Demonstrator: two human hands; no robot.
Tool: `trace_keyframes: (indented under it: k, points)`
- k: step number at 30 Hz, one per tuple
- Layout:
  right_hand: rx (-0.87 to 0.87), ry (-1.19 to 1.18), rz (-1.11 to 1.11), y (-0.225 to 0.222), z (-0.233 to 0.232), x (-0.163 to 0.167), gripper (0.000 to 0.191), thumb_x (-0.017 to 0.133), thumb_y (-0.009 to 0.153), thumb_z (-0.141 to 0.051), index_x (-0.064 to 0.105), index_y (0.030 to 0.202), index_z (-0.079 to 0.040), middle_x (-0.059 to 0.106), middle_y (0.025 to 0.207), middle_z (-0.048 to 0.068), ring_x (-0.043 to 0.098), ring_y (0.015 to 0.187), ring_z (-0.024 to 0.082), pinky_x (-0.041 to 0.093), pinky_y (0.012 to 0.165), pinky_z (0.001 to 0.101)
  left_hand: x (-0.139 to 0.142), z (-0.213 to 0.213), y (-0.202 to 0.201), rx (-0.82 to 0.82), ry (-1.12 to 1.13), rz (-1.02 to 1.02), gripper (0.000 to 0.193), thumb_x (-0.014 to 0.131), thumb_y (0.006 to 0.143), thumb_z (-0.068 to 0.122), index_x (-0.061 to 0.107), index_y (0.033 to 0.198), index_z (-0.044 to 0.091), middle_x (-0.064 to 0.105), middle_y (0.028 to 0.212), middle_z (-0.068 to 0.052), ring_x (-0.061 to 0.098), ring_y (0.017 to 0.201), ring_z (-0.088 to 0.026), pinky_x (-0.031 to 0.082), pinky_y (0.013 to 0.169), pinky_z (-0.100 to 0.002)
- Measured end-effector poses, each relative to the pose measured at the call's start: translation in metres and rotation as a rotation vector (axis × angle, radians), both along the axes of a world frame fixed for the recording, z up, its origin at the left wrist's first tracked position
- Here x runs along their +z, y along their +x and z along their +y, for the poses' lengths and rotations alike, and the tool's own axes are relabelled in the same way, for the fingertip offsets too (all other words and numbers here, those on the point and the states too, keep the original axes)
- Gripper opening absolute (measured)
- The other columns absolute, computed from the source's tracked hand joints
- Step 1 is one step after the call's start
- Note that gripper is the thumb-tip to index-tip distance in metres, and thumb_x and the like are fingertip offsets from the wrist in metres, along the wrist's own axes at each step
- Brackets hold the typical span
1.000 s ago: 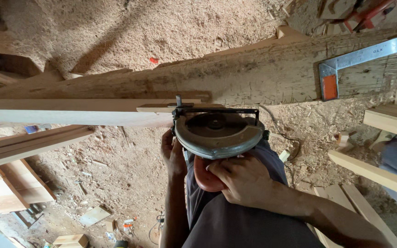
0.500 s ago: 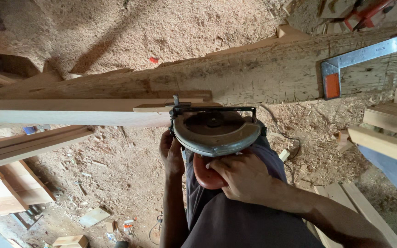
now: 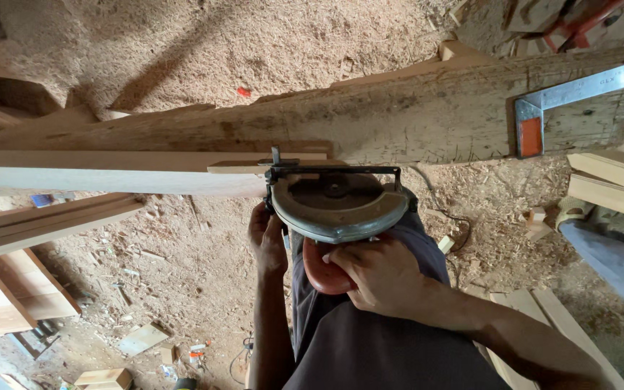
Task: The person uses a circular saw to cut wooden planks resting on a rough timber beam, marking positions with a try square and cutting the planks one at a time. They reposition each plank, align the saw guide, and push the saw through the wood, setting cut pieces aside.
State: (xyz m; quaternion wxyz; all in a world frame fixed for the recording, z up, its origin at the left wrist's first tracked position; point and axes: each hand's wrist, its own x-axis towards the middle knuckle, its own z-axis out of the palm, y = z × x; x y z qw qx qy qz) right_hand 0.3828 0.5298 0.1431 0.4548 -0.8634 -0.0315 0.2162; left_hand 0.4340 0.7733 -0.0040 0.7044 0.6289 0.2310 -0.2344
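Right grip closes around the circular saw; left grip steadies beside it, its closure unclear; pale plank ahead, steel square right.

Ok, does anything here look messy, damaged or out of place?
Sawdust and offcuts litter the floor, the usual mess around cutting. The right hand grips the circular saw at the pale plank; the left hand is beside it. Nothing looks damaged.

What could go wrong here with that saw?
The left hand sits close beside the circular saw, so a slip might bring fingers near the blade. The pale board juts out long to the left and could sag or pinch. A thin cord on the sawdust floor might snag.
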Motion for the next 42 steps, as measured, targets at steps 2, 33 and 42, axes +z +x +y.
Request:
trace_keyframes:
  k: [2, 33, 42]
  points:
    - [-0.007, -0.004, -0.012, 0.002, 0.002, 0.001, 0.043, 0.082, 0.066, -0.019, 0.073, 0.108, -0.013, 0.076, 0.088, 0.008, 0.075, 0.082, 0.026, 0.057, 0.077, 0.0413, 0.000, 0.001, 0.002, 0.029, -0.025, 0.023, 0.029, 0.063, 0.097, 0.007, 0.058, 0.123, -0.002, 0.068, 0.101, -0.003, 0.061, 0.087, -0.007, 0.050, 0.076, -0.023]
    - [0.082, -0.049, -0.038, 0.026, 0.045, -0.009, 0.037, 0.079, 0.075, -0.026, 0.074, 0.109, -0.012, 0.078, 0.092, 0.010, 0.076, 0.082, 0.026, 0.056, 0.080, 0.0422, 0.002, 0.037, 0.032, -0.018, 0.074, -0.009, 0.031, 0.065, 0.095, 0.009, 0.060, 0.124, -0.004, 0.068, 0.102, -0.006, 0.063, 0.089, -0.009, 0.053, 0.078, -0.025]
    - [0.088, -0.045, -0.073, 0.031, 0.056, -0.013, 0.037, 0.078, 0.077, -0.026, 0.073, 0.109, -0.009, 0.078, 0.095, 0.011, 0.076, 0.082, 0.024, 0.056, 0.082, 0.0413, 0.011, 0.043, 0.040, -0.087, 0.076, -0.093, 0.027, 0.065, 0.097, 0.012, 0.062, 0.120, -0.001, 0.065, 0.117, -0.009, 0.068, 0.103, -0.017, 0.058, 0.086, -0.031]
